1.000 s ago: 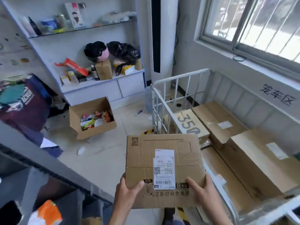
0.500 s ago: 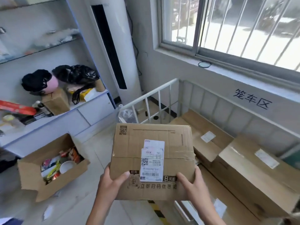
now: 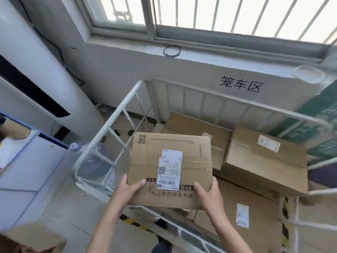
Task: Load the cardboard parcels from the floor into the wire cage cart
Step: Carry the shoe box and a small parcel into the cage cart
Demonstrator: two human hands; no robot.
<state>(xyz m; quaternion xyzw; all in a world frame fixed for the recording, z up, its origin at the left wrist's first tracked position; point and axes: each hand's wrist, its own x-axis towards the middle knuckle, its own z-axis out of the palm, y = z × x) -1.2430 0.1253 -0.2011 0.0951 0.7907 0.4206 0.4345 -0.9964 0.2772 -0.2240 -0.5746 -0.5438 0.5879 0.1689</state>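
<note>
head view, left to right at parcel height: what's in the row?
White standing unit → cage cart's left rail → held parcel, gripped by left hand and right hand → big box with torn label inside the cart → green panel.

Head camera looks steeply down, close over the cage cart [image 3: 109, 125].

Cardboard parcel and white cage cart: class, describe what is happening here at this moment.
A person holds a taped cardboard parcel with a shipping label on top, left hand and right hand gripping its near corners. It is up in the air over the near rail of the white wire cage cart, not yet set down. Several larger parcels already lie inside the cart, below a barred window.
</note>
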